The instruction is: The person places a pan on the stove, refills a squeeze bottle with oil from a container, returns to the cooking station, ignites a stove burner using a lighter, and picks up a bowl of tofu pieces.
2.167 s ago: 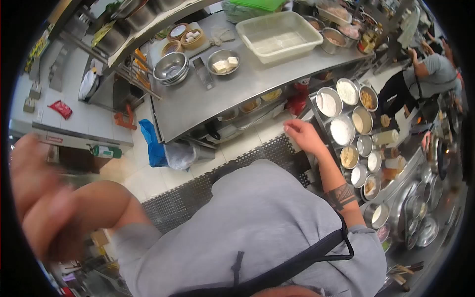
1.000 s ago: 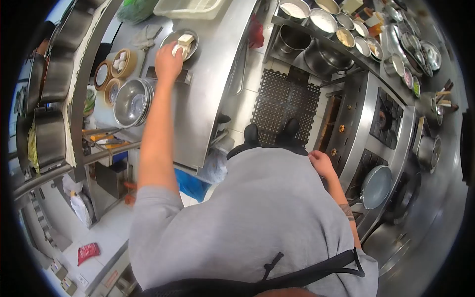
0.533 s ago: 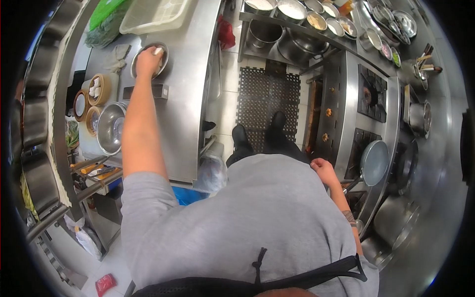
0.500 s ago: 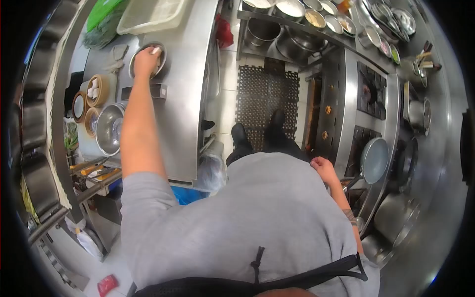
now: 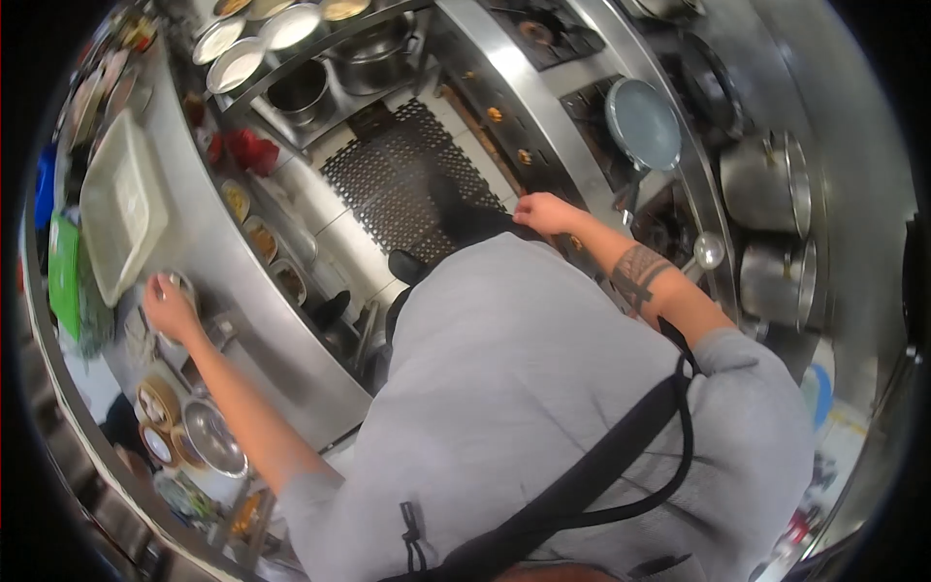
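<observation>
On the left, my left hand (image 5: 170, 308) is over a small metal bowl (image 5: 184, 286) on the steel counter (image 5: 218, 242). Its fingers are closed, and whatever is between them is too small to make out. A rectangular metal object (image 5: 223, 335) lies beside the wrist. Nested metal bowls (image 5: 213, 436) and round bamboo steamers (image 5: 157, 403) stand nearer me. My right hand (image 5: 545, 213) hangs in front of my body by the stove's front, with its fingers curled together and nothing visible in them.
A white plastic tray (image 5: 126, 209) and a green item (image 5: 65, 276) lie beyond the bowl. At right, a grey pan (image 5: 643, 124) rests on the stove near large steel pots (image 5: 766, 184). A perforated black mat (image 5: 407, 175) covers the floor ahead. Food containers (image 5: 291, 27) line the far shelf.
The view has turned right, so the counter now slants at the left and more of the stove side shows. My left hand remains at the bowl; my right forearm is more visible.
</observation>
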A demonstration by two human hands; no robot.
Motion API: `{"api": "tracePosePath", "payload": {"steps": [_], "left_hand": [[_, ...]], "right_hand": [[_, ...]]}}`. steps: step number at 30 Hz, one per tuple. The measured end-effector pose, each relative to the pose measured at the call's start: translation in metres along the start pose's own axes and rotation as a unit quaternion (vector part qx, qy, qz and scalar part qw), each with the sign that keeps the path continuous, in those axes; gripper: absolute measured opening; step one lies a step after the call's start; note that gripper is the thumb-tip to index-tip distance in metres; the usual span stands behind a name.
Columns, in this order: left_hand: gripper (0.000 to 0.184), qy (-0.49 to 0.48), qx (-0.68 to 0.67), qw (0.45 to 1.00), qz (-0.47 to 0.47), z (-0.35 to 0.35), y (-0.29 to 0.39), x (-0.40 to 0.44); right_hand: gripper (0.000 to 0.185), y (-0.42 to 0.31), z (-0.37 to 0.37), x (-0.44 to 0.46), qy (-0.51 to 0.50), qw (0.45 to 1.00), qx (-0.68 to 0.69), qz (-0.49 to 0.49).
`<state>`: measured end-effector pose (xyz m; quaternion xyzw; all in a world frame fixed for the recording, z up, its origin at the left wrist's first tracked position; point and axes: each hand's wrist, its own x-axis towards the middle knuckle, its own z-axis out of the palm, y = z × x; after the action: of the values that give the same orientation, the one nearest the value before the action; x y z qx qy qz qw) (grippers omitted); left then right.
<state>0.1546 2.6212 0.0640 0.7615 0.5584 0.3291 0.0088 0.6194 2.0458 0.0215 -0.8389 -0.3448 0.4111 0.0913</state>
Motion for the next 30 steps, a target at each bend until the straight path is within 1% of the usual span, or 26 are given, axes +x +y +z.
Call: {"api": "tracePosePath", "payload": {"steps": [3,5,6,7,8,9,10,11,12,14,15,16,17,18,19,20,21,22,23,24,25,26,27,28,29,30], "left_hand": [[0.030,-0.060,-0.046,0.996,0.057,-0.002,0.070,-0.052],[0.026,-0.090,-0.088,0.982,0.139,0.018,0.093,-0.092],[0.026,-0.152,-0.110,0.975,0.119,0.024,0.110,-0.112],[0.026,-0.213,-0.128,0.964,0.098,0.029,0.126,-0.132],[0.026,-0.247,-0.127,0.955,0.109,0.036,0.136,-0.150],[0.026,-0.280,-0.122,0.945,0.117,0.043,0.140,-0.164],[0.026,-0.325,-0.130,0.927,0.136,0.054,0.137,-0.175],[0.026,-0.362,-0.117,0.912,0.150,0.047,0.149,-0.181],[0.026,-0.362,-0.109,0.914,0.146,0.048,0.151,-0.184],[0.027,-0.399,-0.133,0.888,0.187,0.046,0.153,-0.192],[0.023,-0.412,-0.108,0.888,0.177,0.042,0.154,-0.191],[0.023,-0.411,-0.103,0.891,0.165,0.039,0.155,-0.188],[0.021,-0.441,-0.112,0.885,0.092,0.037,0.154,-0.186],[0.020,-0.468,-0.121,0.875,0.018,0.034,0.154,-0.182],[0.020,-0.500,-0.124,0.854,-0.068,0.034,0.156,-0.177],[0.023,-0.498,-0.235,0.825,-0.128,0.037,0.158,-0.180],[0.026,-0.475,-0.339,0.789,-0.191,0.036,0.158,-0.182],[0.035,-0.488,-0.449,0.696,-0.276,0.020,0.180,-0.174],[0.043,-0.488,-0.536,0.615,-0.310,0.008,0.196,-0.167],[0.047,-0.477,-0.607,0.550,-0.319,-0.011,0.220,-0.157],[0.048,-0.467,-0.657,0.493,-0.326,-0.031,0.247,-0.146],[0.045,-0.453,-0.683,0.494,-0.289,-0.049,0.270,-0.139],[0.037,-0.429,-0.673,0.559,-0.225,-0.068,0.290,-0.132],[0.027,-0.398,-0.590,0.690,-0.127,-0.108,0.320,-0.117],[0.024,-0.362,-0.586,0.725,0.018,-0.145,0.337,-0.101],[0.023,-0.272,-0.624,0.692,0.242,-0.158,0.342,-0.085]], "right_hand": [[0.034,0.020,0.013,0.004,0.012,1.000,-0.002,0.017],[0.034,0.033,0.022,0.004,-0.003,0.999,0.024,0.039],[0.034,0.038,0.027,0.000,0.002,0.999,0.031,0.044],[0.033,0.042,0.031,-0.006,0.030,0.999,0.011,0.021],[0.032,0.046,0.036,-0.009,0.056,0.998,-0.010,-0.005],[0.032,0.051,0.045,-0.012,0.055,0.998,-0.006,-0.008],[0.032,0.059,0.055,-0.016,0.054,0.998,0.032,0.030],[0.032,0.066,0.066,-0.019,0.052,0.994,0.069,0.067],[0.032,0.075,0.077,-0.022,0.045,0.995,0.071,0.062],[0.034,0.092,0.095,-0.031,0.047,0.989,0.104,0.094],[0.034,0.099,0.103,-0.033,0.039,0.990,0.101,0.088],[0.035,0.106,0.109,-0.035,0.042,0.986,0.115,0.113],[0.036,0.107,0.112,-0.034,0.044,0.981,0.128,0.137],[0.036,0.098,0.102,-0.034,0.031,0.984,0.121,0.129],[0.036,0.089,0.090,-0.035,0.028,0.978,0.145,0.145],[0.035,0.081,0.082,-0.031,0.022,0.973,0.167,0.159],[0.032,0.096,0.086,-0.017,0.018,0.973,0.190,0.132],[0.029,0.093,0.081,-0.004,-0.007,0.964,0.204,0.167],[0.028,0.084,0.068,0.005,-0.019,0.963,0.218,0.159],[0.028,0.075,0.061,0.017,-0.021,0.951,0.261,0.166],[0.025,0.059,0.047,0.024,-0.031,0.954,0.248,0.166],[0.025,0.056,0.041,0.036,-0.041,0.959,0.237,0.148],[0.022,0.055,0.034,0.047,-0.044,0.961,0.240,0.129],[0.021,0.054,0.026,0.057,-0.047,0.962,0.244,0.112],[0.023,0.048,0.018,0.068,-0.050,0.964,0.237,0.114],[0.023,0.038,0.008,0.077,-0.060,0.967,0.224,0.101]]}}
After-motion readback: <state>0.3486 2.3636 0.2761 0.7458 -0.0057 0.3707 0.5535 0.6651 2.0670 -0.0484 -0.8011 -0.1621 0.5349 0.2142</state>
